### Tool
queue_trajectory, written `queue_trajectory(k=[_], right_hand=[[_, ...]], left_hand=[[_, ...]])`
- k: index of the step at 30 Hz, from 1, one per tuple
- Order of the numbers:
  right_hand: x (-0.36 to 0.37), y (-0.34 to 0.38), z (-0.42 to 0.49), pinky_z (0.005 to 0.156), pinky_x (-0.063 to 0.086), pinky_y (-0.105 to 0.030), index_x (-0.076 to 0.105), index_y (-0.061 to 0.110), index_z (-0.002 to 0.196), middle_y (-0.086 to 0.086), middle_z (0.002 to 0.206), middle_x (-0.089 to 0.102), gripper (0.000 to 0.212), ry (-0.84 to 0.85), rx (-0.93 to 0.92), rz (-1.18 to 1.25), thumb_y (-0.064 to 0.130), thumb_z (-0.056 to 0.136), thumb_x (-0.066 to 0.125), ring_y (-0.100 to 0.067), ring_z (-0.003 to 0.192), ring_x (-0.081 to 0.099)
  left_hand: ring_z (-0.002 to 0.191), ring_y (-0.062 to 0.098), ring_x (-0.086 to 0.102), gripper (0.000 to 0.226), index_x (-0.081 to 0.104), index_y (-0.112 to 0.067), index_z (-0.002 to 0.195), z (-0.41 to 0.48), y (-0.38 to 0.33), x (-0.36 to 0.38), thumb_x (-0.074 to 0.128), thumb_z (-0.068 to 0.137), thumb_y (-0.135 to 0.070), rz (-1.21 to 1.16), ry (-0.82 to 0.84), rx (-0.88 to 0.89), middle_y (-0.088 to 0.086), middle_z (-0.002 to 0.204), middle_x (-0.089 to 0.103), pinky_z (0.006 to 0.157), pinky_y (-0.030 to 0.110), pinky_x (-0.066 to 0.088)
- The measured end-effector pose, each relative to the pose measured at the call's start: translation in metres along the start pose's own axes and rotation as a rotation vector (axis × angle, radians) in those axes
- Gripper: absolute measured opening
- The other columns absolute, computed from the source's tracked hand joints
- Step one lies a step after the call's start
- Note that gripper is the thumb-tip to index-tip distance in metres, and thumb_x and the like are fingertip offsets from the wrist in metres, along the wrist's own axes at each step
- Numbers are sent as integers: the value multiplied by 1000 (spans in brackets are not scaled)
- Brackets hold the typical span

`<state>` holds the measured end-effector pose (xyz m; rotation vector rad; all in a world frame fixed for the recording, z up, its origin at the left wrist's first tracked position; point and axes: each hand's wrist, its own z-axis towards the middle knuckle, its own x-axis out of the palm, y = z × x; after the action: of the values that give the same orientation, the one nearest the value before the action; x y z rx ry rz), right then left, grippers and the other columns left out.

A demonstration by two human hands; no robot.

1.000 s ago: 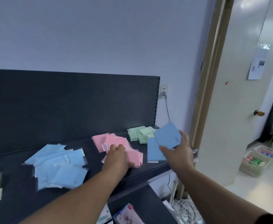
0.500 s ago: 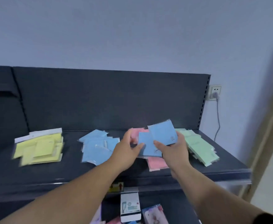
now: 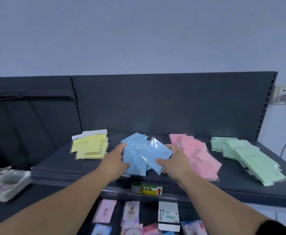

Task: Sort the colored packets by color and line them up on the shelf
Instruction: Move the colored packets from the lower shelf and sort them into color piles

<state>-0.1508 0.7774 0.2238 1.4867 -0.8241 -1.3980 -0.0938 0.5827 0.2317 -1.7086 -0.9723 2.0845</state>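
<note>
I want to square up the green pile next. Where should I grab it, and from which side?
Take the green pile by its two long edges, coming from the front of the shelf. It fans out diagonally toward the front right, so hands on either side can press the loose flat packets back together.

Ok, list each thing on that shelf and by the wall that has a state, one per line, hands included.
yellow packets: loose pile, far left of shelf
blue packets: messy pile, both hands on it
pink packets: overlapping spread
green packets: fanned, far right
left hand: on the blue pile's left edge
right hand: gripping top blue packet
plug: in the wall socket
</note>
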Motion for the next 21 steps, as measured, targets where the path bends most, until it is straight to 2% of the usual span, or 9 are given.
queue_trajectory(k=[2, 4, 7, 9, 11, 13, 15, 18, 21], right_hand=[[4, 2, 0, 60, 54, -24, 55, 24, 116, 0, 105, 65, 42, 43, -5, -34, 10, 81, 71, -18, 91, 64], [7, 4, 0, 54, 48, -18, 53, 25, 123, 0, 110, 63, 48, 65, -20, -83, 10, 82, 70, -17, 91, 63], [10, 7, -2, 44, 38, -12, 47, 29, 134, 1, 120, 59, 56, 82, -37, -180, 11, 85, 69, -9, 67, 58], [13, 8, -2, 41, 36, -13, 45, 32, 138, -2, 114, 59, 60, 80, -48, -246, 11, 86, 68, -8, 56, 51], [15, 8, -3, 49, 41, -17, 43, 32, 140, -5, 115, 59, 62, 73, -68, -313, 12, 87, 68, -10, 61, 52], [16, 9, -7, 63, 45, -20, 43, 30, 142, -4, 129, 55, 64, 60, -91, -379, 12, 87, 70, -12, 76, 55], [17, 11, -12, 74, 43, -18, 44, 28, 142, 1, 139, 49, 64, 38, -101, -417, 13, 86, 71, -13, 89, 54], [24, 15, -20, 76, 42, -15, 46, 26, 141, 4, 143, 46, 61, 3, -102, -468, 16, 86, 72, -14, 103, 56], [40, 23, -25, 71, 44, -16, 48, 26, 138, 6, 144, 44, 59, -37, -98, -474, 19, 84, 71, -10, 96, 53]], left_hand=[[75, 13, 54, 67, 31, -30, 144, 3, 4, 0, 63, 88, -17, 47, -31, 2, -2, 89, 54, 55, 16, 38], [79, 16, 55, 64, 31, -30, 144, 7, 7, 2, 62, 89, -16, 72, -51, -4, 1, 94, 56, 60, 19, 42], [87, 22, 59, 64, 31, -31, 143, 15, 10, 5, 60, 89, -14, 102, -85, 0, 7, 98, 60, 76, 32, 52], [93, 23, 59, 65, 30, -31, 144, 20, 11, 6, 59, 89, -13, 131, -91, 22, 8, 104, 60, 81, 34, 51], [100, 24, 56, 65, 29, -29, 146, 23, 13, 5, 57, 90, -13, 170, -79, 57, 8, 112, 56, 86, 32, 49], [111, 23, 53, 63, 31, -28, 146, 24, 16, 2, 58, 91, -14, 166, -69, 88, 7, 126, 51, 93, 30, 44], [119, 22, 50, 59, 35, -26, 146, 25, 21, -1, 57, 92, -16, 147, -73, 120, 7, 134, 47, 96, 27, 40], [121, 21, 50, 55, 39, -24, 144, 27, 28, -8, 58, 92, -18, 139, -75, 175, 6, 135, 47, 99, 27, 37], [121, 21, 49, 52, 42, -23, 141, 27, 36, -20, 60, 92, -23, 126, -81, 230, 5, 136, 48, 99, 28, 37]])
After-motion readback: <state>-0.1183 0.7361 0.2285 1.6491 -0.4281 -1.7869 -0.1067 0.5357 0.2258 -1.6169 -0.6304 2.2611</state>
